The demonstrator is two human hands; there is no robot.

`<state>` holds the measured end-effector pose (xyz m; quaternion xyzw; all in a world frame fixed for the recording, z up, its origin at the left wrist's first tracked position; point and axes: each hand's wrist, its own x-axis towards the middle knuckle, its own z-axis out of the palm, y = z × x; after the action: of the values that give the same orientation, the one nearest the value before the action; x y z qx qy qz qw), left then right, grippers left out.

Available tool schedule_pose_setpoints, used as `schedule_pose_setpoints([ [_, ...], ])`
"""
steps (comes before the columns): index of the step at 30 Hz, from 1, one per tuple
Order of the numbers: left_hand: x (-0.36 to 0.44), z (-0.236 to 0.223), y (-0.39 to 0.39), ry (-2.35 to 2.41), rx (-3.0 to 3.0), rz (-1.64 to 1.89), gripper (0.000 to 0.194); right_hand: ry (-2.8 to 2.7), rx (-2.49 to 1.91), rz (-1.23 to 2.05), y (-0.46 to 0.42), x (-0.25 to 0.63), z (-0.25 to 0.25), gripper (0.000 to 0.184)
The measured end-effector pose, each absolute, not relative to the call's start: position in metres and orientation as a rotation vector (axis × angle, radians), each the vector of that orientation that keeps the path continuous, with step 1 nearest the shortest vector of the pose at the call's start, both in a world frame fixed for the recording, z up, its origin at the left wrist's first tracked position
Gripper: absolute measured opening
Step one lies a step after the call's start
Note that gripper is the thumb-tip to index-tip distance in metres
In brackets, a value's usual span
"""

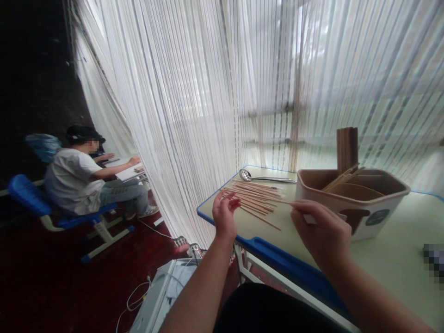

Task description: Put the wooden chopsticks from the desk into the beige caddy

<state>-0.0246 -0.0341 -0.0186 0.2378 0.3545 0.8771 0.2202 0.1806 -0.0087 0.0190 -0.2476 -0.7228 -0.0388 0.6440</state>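
Wooden sticks (255, 199) lie loose in a rough fan on the table (398, 249), just right of the middle of the frame, most of them roughly parallel, with one set apart from the rest toward the near edge. The right hand (321, 229) pinches the near end of one stick (282, 201) between thumb and index finger; that stick reaches back to the left over the pile, and where its far end lies cannot be told. The left hand (225, 210), at the left ends of the pile, has its fingers loosely curled and apart; whether they touch any stick is unclear. To the right, a pale box (367, 231) with a brown rim holds a dark upright bundle (347, 148) and some lighter slats (342, 179) leaning across its inside. The handling looks only partway along: one stick appears lifted at one end, while the others remain spread on the table, neither gathered nor evenly lined up. Whether any matching sticks are already inside the box cannot be told. A slotted ladle (245, 175) lies just behind the pile, in front of the white curtain (194, 92). At the left of the frame, another person (74, 180) sits on a blue chair (26, 194), facing a separate work surface.
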Motion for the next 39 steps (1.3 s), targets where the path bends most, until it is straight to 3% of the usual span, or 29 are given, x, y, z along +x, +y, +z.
schedule_pose_setpoints([
  [17,-0.028,-0.019,-0.031,1.074,0.487,2.427,0.033,-1.699,-0.636,0.003,-0.01,0.179,0.023,0.011],
  [24,-0.005,0.05,-0.018,0.976,0.677,2.536,0.031,-1.739,-0.638,0.206,-0.005,0.177,0.018,0.012],
  [28,0.04,0.094,-0.011,0.874,1.02,2.469,0.033,-1.514,-0.692,-0.039,0.0,0.19,0.024,0.011],
  [33,0.08,0.116,0.001,0.766,1.299,2.209,0.026,-1.43,-0.737,-0.306,0.006,0.206,0.032,0.014],
  [39,0.073,0.121,0.024,0.873,1.216,2.412,0.028,-1.283,-0.851,-0.342,0.015,0.209,0.033,0.013],
])
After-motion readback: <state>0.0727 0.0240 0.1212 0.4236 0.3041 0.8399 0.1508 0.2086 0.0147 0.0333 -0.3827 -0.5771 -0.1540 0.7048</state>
